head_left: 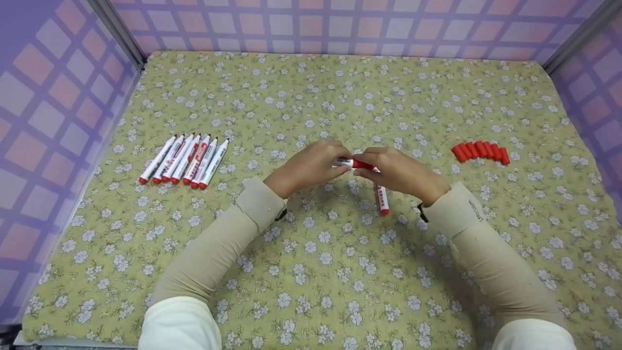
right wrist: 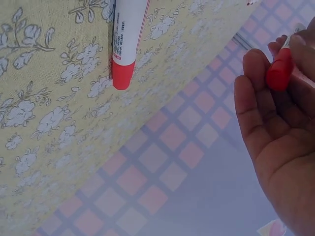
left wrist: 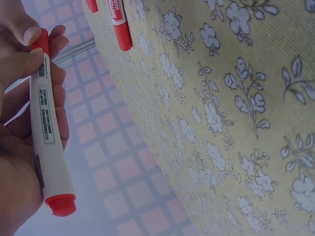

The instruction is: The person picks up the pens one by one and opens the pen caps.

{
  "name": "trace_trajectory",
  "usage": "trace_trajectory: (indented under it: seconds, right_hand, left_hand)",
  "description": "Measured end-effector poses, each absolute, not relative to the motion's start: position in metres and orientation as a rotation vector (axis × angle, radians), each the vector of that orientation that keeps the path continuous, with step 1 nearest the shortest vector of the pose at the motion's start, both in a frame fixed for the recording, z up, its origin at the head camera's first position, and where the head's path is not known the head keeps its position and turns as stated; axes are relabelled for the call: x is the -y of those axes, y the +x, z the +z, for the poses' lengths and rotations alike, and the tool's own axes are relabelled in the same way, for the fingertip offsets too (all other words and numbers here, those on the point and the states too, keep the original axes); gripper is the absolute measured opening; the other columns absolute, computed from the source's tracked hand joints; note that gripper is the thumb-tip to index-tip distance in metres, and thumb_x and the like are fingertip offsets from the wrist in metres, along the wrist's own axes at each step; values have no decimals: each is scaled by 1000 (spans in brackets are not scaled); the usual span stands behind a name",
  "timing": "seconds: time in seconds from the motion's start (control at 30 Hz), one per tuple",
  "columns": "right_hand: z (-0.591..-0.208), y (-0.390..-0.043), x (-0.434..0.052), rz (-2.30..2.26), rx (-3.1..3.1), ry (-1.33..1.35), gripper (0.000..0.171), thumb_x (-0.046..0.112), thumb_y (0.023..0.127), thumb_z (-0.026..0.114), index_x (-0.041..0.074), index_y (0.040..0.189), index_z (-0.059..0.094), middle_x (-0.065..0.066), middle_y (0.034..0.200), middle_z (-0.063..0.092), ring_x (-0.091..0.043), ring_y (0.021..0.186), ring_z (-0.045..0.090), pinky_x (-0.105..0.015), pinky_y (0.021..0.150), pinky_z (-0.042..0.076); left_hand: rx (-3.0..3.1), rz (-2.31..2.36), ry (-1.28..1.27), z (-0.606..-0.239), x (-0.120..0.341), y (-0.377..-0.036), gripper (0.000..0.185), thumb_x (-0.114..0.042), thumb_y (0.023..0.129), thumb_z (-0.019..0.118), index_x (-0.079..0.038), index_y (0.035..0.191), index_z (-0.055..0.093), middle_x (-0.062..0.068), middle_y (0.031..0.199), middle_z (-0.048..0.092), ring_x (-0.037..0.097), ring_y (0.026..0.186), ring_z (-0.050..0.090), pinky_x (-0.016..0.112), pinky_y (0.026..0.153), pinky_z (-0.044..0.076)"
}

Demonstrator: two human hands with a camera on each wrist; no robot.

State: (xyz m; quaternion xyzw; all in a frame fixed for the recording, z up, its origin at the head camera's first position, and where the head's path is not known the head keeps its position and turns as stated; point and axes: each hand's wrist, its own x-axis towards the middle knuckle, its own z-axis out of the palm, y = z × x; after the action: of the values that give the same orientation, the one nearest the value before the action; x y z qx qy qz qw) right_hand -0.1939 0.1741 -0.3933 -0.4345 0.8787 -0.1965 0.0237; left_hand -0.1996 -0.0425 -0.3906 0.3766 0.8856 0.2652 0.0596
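In the head view most of the marker point(head_left: 346, 163) is hidden between the two hands, which meet over the middle of the worktop point(head_left: 340, 272); only a short white stretch and its red cap point(head_left: 362, 165) show. The left hand point(head_left: 311, 166) has its fingers curled round the white barrel, and the left wrist view shows that barrel lying along the palm, its red end plug pointing out of the hand. The right hand point(head_left: 396, 171) pinches the red cap between fingertips and thumb; in the right wrist view the cap point(right wrist: 280, 69) sits at the fingertips. Whether the cap is fully seated on the marker or partly pulled off cannot be told.

A second marker point(head_left: 380, 197) lies on the floral cloth just below the right hand, its upper part covered by that hand, its red end towards the person. To the left, well apart from the hands, a row of uncapped markers point(head_left: 183, 159) lies side by side, touching, red ends towards the person; I count about seven, though the ones packed in the middle are hard to separate. To the right, a row of loose red caps point(head_left: 481, 151) lies close together, about seven, also hard to count exactly. Purple and pink chequered walls point(head_left: 53, 116) close in the worktop on three sides. Both forearms wear beige sleeves point(head_left: 221, 253).
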Motion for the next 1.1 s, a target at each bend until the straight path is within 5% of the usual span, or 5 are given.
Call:
trace_trajectory:
  seconds: [0.57, 0.83, 1.1]
  right_hand:
    - [-391, -189, -164, -356, -2818, -1488, 18, 13, 96, 58, 1, 89, 70, -8, 68, 59, -12, 52, 50, -27, 54, 45]
    - [-395, -190, -164, -363, -2862, -1579, 18, 14, 95, 60, 0, 92, 72, -9, 71, 66, -14, 54, 57, -28, 55, 51]
    - [-401, -189, -163, -324, -2913, -1646, 21, 15, 95, 61, 1, 81, 68, -8, 62, 59, -15, 49, 49, -28, 50, 43]
  left_hand:
    - [-2662, 821, 1414, -403, 49, -199, 23, -17, 97, 57, -4, 112, 69, 9, 102, 67, 17, 86, 63, 29, 77, 52]
    - [-2684, 832, 1434, -405, 49, -199, 23, -16, 97, 58, -4, 113, 70, 9, 99, 67, 18, 84, 63, 30, 75, 52]
    - [-2678, 782, 1411, -406, 50, -198, 24, -17, 98, 56, -6, 114, 70, 8, 96, 65, 16, 80, 60, 28, 72, 51]
